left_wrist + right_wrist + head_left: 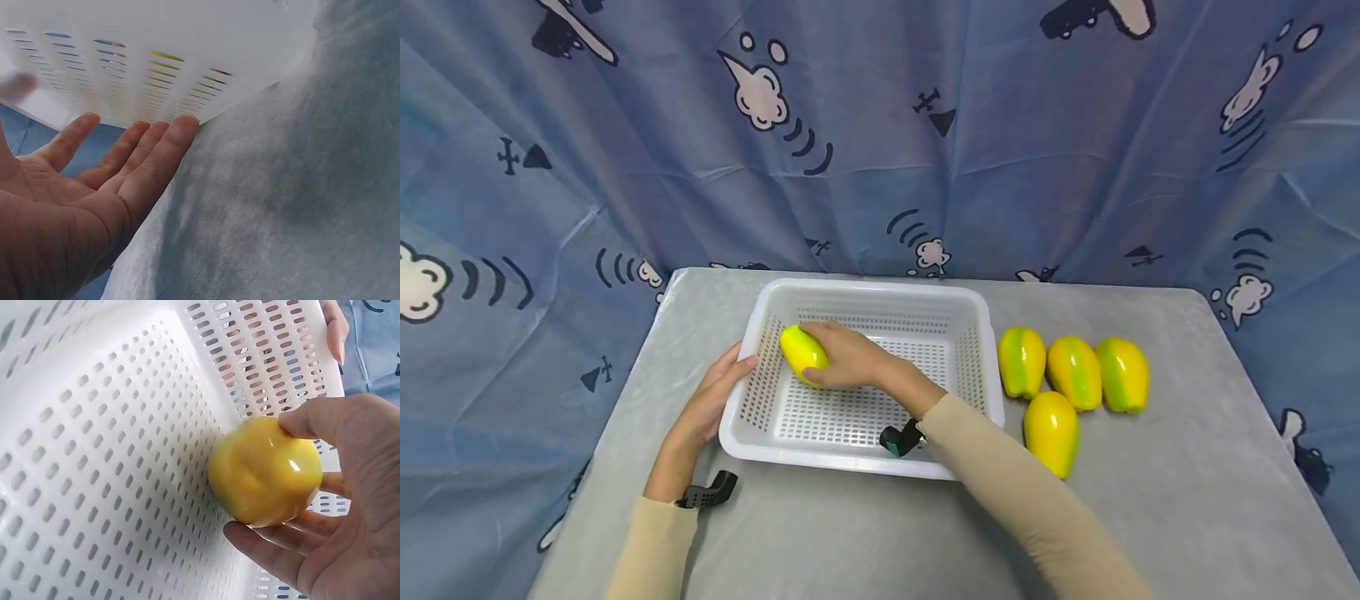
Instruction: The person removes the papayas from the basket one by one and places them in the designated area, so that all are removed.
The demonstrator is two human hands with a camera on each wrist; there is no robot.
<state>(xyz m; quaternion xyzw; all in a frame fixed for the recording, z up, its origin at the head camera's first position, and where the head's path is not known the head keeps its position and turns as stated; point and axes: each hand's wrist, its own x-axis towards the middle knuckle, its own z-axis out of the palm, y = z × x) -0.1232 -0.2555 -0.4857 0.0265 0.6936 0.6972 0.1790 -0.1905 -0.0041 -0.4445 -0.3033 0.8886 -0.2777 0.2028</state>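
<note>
In the head view, a white perforated plastic basket (850,461) stands on the table. My right hand (850,357) reaches inside it and holds a glossy yellow-green mango (802,354) near the left wall. The right wrist view shows the mango (265,472) between thumb and fingers, low down by the basket floor (106,462). My left hand (718,392) is at the basket's left side, its thumb over the rim. In the left wrist view, the left hand's extended fingers (156,162) touch the outside of the slotted wall (175,44).
Right of the basket lie several more yellow-green mangoes (1074,373), one of them (1052,433) nearer the front. A grey cloth covers the table (820,533). Behind it hangs a blue patterned curtain (865,150). Each wrist wears a black camera mount (709,490).
</note>
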